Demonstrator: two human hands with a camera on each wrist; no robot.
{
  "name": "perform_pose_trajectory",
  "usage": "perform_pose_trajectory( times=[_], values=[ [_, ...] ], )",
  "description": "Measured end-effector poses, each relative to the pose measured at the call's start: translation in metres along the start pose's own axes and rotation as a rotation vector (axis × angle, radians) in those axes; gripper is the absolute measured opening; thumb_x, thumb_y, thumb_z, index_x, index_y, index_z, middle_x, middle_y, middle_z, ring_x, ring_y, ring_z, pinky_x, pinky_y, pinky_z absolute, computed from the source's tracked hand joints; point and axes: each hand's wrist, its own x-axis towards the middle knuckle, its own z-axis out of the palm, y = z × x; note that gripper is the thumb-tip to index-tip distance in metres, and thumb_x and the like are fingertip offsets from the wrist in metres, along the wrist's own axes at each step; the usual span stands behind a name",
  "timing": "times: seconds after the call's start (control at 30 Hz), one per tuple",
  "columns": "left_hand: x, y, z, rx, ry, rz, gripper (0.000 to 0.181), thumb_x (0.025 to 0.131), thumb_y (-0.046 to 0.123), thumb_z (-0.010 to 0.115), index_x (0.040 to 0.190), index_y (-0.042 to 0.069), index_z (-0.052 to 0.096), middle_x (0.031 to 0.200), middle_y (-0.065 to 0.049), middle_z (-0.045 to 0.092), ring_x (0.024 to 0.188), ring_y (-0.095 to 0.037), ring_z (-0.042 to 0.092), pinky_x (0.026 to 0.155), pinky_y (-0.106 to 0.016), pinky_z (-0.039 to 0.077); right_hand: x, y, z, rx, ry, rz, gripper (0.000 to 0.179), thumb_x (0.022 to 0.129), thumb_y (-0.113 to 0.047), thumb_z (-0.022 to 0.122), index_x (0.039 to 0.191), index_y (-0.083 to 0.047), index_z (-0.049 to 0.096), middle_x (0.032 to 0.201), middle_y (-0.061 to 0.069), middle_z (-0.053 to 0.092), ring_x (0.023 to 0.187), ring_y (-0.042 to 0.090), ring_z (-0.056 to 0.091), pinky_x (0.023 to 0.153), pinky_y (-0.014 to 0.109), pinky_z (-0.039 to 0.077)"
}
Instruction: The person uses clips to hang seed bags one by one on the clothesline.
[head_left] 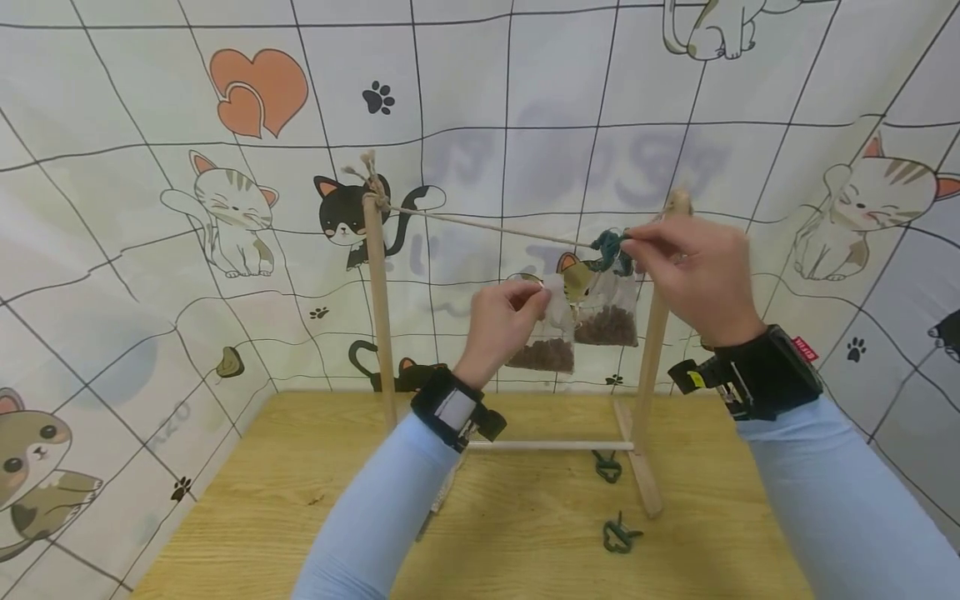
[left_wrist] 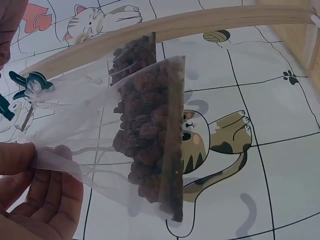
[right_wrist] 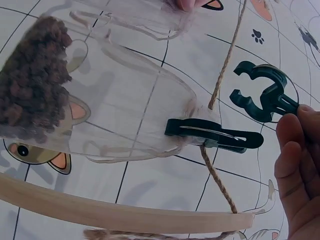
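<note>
My left hand [head_left: 504, 325] pinches the top edge of a sheer drawstring bag [left_wrist: 150, 135], whose bottom holds dark reddish-brown lumps. Close by, a second such bag [head_left: 607, 327] hangs from a twine line [head_left: 487, 226], fastened by a dark green garden clip [right_wrist: 210, 132]. Between thumb and fingertips, my right hand [head_left: 701, 271] grips the tail of another green garden clip [right_wrist: 265, 92]. That clip's jaws are spread apart near the line, with nothing between them.
Two wooden posts, left [head_left: 378, 308] and right [head_left: 651, 367], carry the twine above a wooden table [head_left: 525, 550]. A white rod [head_left: 551, 446] runs low between them. Green clips lie by the right foot, one behind [head_left: 607, 468] and one in front [head_left: 619, 535]. Cat-patterned cloth surrounds the table.
</note>
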Motion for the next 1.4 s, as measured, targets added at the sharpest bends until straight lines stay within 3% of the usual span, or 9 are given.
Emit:
perform_pose_trajectory(
  times=[0.27,0.43,0.67,0.77,0.9,1.03,1.2,1.4],
  values=[
    [0.02,0.004,0.007,-0.01,-0.006,-0.082,0.02,0.091,0.024,0.058,0.095,0.01,0.071,0.072,0.001,0.066,0.063,-0.01,0.058,0.057,-0.024,0.045,0.021,0.001,0.006,-0.031,-0.099,0.013,0.011,0.084,-0.012,0.066,0.087,-0.003,0.071,0.072,0.008,0.068,0.06,0.018,0.06,0.065,0.014,0.041],
    [0.029,0.007,0.008,-0.027,0.004,-0.099,0.02,0.091,0.024,0.057,0.091,0.01,0.071,0.069,0.001,0.063,0.061,-0.013,0.056,0.055,-0.025,0.042,0.028,0.001,0.011,-0.046,-0.192,0.051,0.01,0.085,-0.012,0.064,0.087,-0.006,0.072,0.075,0.007,0.069,0.06,0.017,0.059,0.06,0.023,0.042],
    [0.036,0.012,0.006,-0.111,-0.038,-0.127,0.02,0.091,0.026,0.058,0.097,0.011,0.071,0.075,-0.001,0.065,0.066,-0.014,0.058,0.053,-0.025,0.042,0.034,0.001,0.019,-0.039,-0.274,0.078,0.008,0.085,-0.012,0.065,0.084,-0.008,0.072,0.072,0.004,0.068,0.051,0.012,0.05,0.05,0.023,0.038],
    [0.037,0.013,0.006,-0.143,-0.051,-0.13,0.019,0.091,0.025,0.058,0.097,0.012,0.07,0.082,-0.004,0.067,0.069,-0.013,0.059,0.056,-0.025,0.044,0.035,0.001,0.022,-0.039,-0.299,0.089,0.008,0.084,-0.013,0.065,0.083,-0.008,0.072,0.074,0.004,0.069,0.052,0.013,0.056,0.061,0.025,0.04],
    [0.038,0.013,0.006,-0.164,-0.039,-0.132,0.018,0.089,0.023,0.061,0.096,0.011,0.071,0.085,-0.005,0.069,0.072,-0.012,0.061,0.061,-0.025,0.048,0.035,-0.001,0.023,-0.049,-0.357,0.133,0.011,0.084,-0.017,0.066,0.089,-0.009,0.072,0.079,0.007,0.07,0.059,0.018,0.06,0.08,0.041,0.031],
    [0.037,0.014,0.008,-0.15,-0.004,-0.159,0.017,0.086,0.024,0.064,0.095,0.011,0.071,0.082,0.0,0.069,0.07,-0.01,0.063,0.06,-0.025,0.049,0.037,-0.003,0.019,-0.087,-0.435,0.158,0.023,0.084,-0.026,0.067,0.1,-0.01,0.071,0.081,0.006,0.07,0.064,0.019,0.059,0.083,0.055,0.023],
    [0.037,0.013,0.008,-0.105,0.014,-0.189,0.016,0.085,0.025,0.066,0.095,0.013,0.071,0.081,0.002,0.069,0.069,-0.009,0.062,0.06,-0.025,0.048,0.039,-0.003,0.017,-0.109,-0.512,0.155,0.033,0.083,-0.035,0.066,0.105,-0.011,0.069,0.084,0.002,0.069,0.066,0.016,0.055,0.089,0.063,0.019],
    [0.033,0.012,0.005,-0.026,-0.016,-0.125,0.016,0.088,0.023,0.063,0.094,0.012,0.071,0.079,0.002,0.068,0.068,-0.009,0.059,0.062,-0.024,0.044,0.038,-0.004,0.014,-0.093,-0.552,0.144,0.037,0.082,-0.038,0.068,0.108,-0.012,0.068,0.085,0.0,0.069,0.065,0.015,0.053,0.092,0.065,0.013]
  ],
)
